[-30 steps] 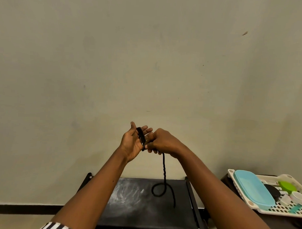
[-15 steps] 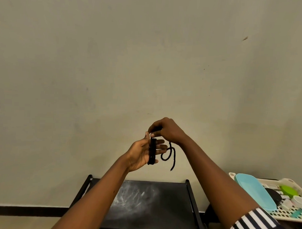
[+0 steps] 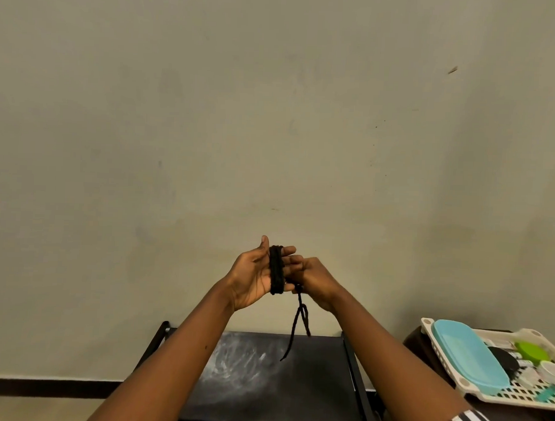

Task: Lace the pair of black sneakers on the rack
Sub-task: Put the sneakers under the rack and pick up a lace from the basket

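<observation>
Black shoelace (image 3: 276,270) is coiled in a tight band round the straight fingers (image 3: 288,251) of the left hand (image 3: 252,275), which is held palm-up and relaxed, thumb raised. Just right of those fingers the right hand (image 3: 314,279) is clenched on the lace's free part, pinching it where it leaves the coil; how its fingertips lie is hidden behind its own knuckles. Below the fingers the loose tail (image 3: 297,327) hangs in a narrow loop, its tip dangling over the rack (image 3: 295,384). That rack's top is dark with pale chalky smears, its near edge cut off by the frame. No sneakers can be made out. Right of the fingers and lower, a white perforated tray (image 3: 515,398) holds a light blue lid (image 3: 466,352), a green cap (image 3: 532,351) and small jars too blurred to name. Behind everything stands a plain beige wall (image 3: 273,115).
</observation>
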